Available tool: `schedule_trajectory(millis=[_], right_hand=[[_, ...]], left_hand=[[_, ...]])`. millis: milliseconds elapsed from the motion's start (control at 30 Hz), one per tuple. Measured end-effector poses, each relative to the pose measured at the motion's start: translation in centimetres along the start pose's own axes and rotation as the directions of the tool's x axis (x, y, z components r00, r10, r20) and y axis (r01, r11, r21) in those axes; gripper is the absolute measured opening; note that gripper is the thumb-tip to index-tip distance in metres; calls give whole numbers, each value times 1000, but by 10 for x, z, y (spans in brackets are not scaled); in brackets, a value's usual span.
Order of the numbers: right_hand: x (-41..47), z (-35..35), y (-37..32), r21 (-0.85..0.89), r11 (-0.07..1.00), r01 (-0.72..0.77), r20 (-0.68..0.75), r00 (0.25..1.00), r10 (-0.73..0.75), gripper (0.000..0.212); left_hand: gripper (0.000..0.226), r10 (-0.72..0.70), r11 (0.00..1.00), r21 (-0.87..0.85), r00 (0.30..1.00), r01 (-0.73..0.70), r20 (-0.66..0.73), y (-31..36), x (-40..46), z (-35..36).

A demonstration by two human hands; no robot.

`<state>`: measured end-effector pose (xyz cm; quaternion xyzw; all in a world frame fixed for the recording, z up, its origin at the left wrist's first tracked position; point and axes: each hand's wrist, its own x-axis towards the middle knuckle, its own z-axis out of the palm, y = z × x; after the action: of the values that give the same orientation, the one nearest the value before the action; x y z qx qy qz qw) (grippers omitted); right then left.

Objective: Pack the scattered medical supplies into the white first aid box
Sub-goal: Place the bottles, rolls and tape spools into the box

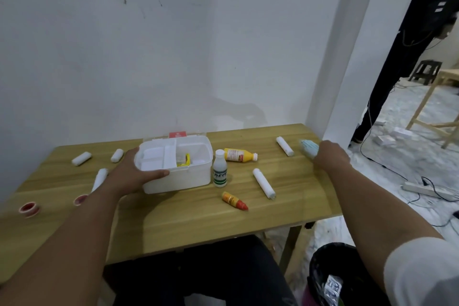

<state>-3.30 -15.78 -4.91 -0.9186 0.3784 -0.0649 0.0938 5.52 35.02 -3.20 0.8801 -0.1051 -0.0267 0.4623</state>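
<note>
The white first aid box (193,176) stands open on the wooden table (198,221), a yellow item inside it. My left hand (135,171) grips the box's left front corner. At the table's right edge my right hand (330,154) closes on a light blue pack of face masks (308,147). Scattered around lie white bandage rolls (263,183) (285,146) (81,158) (117,155) (100,176), a yellow bottle on its side (239,155), an upright white bottle (220,169), a small orange dropper bottle (234,201) and two red tape rolls (29,209) (80,199).
A white wall stands right behind the table, a pillar at its right rear corner. A black-lined bin (347,278) sits on the floor at lower right. Cables and a power strip (429,190) lie on the floor; another person (402,57) stands at far right.
</note>
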Motion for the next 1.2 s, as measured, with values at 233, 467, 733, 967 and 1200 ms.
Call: schedule_trajectory(millis=[233,467,733,967,1200], right_hand=[[-14,-70,-123,283,858,428,-120,903,-411,51],[-90,-71,-244,36,595,803,151,584,-797,46],[-116,-38,-292,-124,533,837,316,543,-778,50],[-125,-39,-304,-233,477,847,375,531,-760,45],[-134,-2,-313,-62,522,850,394,502,-770,20]], left_hand=[[98,-4,999,35,1000,4,8,-7,3,-6],[99,19,998,66,1000,-19,7,-9,9,-4],[127,-30,990,135,999,26,28,-20,16,-9],[129,-28,990,141,999,26,17,-27,21,-7],[116,5,993,118,1000,-6,11,-28,22,-5]])
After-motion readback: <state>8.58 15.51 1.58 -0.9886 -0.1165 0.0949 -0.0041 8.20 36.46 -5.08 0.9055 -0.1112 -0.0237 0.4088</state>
